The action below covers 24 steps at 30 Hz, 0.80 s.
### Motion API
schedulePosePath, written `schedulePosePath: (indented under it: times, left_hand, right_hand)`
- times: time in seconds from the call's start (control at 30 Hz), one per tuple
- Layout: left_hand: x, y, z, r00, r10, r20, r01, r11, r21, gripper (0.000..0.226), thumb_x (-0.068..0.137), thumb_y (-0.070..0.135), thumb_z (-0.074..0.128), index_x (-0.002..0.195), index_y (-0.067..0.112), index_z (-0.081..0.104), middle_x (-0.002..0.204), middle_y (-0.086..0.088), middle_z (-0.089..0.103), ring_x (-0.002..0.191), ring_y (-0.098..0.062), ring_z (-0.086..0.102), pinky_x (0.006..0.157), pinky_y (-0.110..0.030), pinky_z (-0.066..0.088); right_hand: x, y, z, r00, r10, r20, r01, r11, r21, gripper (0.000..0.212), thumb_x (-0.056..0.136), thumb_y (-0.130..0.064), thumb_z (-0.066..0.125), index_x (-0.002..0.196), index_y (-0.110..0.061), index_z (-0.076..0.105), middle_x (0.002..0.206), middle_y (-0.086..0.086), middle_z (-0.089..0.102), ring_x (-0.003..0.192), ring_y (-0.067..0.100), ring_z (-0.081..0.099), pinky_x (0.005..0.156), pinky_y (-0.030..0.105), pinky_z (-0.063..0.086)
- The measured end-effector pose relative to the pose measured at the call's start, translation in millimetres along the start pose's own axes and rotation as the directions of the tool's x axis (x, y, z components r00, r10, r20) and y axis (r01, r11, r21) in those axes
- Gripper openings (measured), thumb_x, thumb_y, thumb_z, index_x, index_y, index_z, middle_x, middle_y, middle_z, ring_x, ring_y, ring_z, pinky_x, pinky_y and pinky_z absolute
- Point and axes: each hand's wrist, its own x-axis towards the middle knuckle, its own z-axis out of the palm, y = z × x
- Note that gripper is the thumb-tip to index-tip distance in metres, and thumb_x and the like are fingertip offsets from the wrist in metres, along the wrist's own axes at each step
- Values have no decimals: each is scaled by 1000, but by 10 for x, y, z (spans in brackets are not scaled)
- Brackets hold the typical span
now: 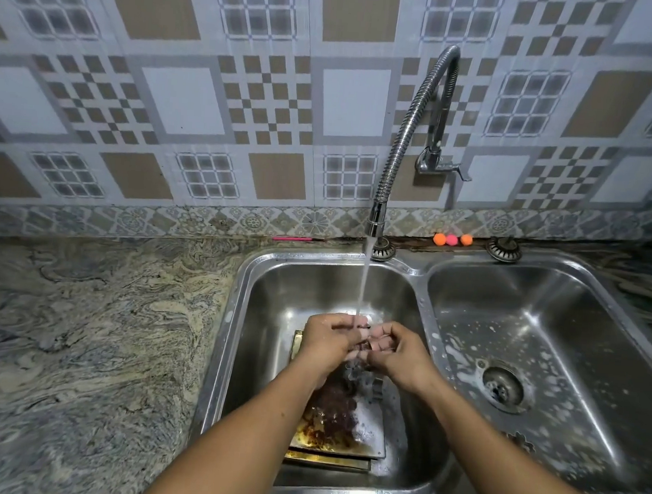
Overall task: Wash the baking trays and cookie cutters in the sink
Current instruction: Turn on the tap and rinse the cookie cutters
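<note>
My left hand [327,341] and my right hand [400,354] meet under the running water [362,288] over the left basin [269,320]. Their curled fingers pinch a small metal cookie cutter [365,345], which is mostly hidden between them. Water splashes down from it. Below lie two stacked baking trays: the upper tray [372,423] carries brown burnt residue, and the lower tray [325,461] shows a golden rim. Another small flower-shaped cutter [521,442] lies in the soapy right basin [544,300].
A flexible steel faucet [406,129] arcs from the tiled wall, its lever [453,167] at the right. Two sink strainers [503,249] and three small coloured balls [452,239] sit on the back ledge. A marbled stone counter [91,327] lies to the left.
</note>
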Motion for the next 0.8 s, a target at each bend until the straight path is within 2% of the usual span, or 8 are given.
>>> schedulePosePath:
  times: [0.13,0.23,0.3,0.37,0.43,0.57,0.7,0.8]
  left_hand:
    - [32,8,-54,993,99,67,-116,940,320,30,82,0,80,80,30,81,90,3,80,88,-19,77,83,-36,63]
    - [33,62,-76,985,158,63,-169,885,434,42,80,3,81,74,45,79,87,7,79,89,-20,76,87,-40,62]
    - [27,126,-93,974,221,51,-216,838,501,40,79,10,85,73,49,78,84,15,78,86,-9,75,85,-31,61]
    - [30,187,-124,965,258,55,-248,817,521,29,78,14,87,77,42,80,81,19,77,82,0,72,79,-18,58]
    - [44,234,-157,963,261,64,-256,818,516,21,76,15,89,79,34,81,81,18,77,84,-4,73,79,-17,57]
    - [28,315,-162,977,213,-4,-196,909,369,18,72,8,90,87,15,83,88,-3,80,91,-26,76,91,-39,61]
    - [19,328,-56,987,103,-121,-85,986,142,12,78,-3,83,88,1,79,88,-16,78,80,-25,76,73,-26,63]
    - [53,250,172,987,18,-157,-3,996,92,6,81,1,82,82,6,79,87,-20,77,80,-33,77,74,-35,64]
  right_hand:
    - [9,8,-22,998,20,60,-21,1000,12,28,74,8,79,95,-6,67,72,5,65,66,21,61,67,40,51]
    - [50,-54,-31,998,12,63,-10,1000,-25,26,70,4,84,86,-9,69,69,2,66,65,18,61,64,35,52]
    - [82,-105,-32,999,-20,29,22,998,-57,25,69,2,86,79,-13,68,63,-5,65,62,13,61,63,33,54]
    - [104,-144,-40,998,-61,-2,61,993,-98,26,70,0,86,76,-17,68,59,-8,64,57,7,59,63,32,56]
    - [109,-186,-66,996,-91,-10,88,987,-131,25,69,-3,88,76,-20,70,60,-7,66,56,6,59,62,34,55]
    - [107,-268,-194,990,-142,27,144,975,-166,25,71,-11,87,82,-29,73,74,2,71,68,14,66,71,38,59]
    - [35,-406,-429,993,-104,53,106,994,-34,17,79,-4,80,92,-13,74,77,4,67,70,12,60,69,26,53]
    - [-22,-430,-685,996,-90,7,90,996,-5,12,81,0,78,92,-3,74,67,1,68,60,7,59,61,16,51]
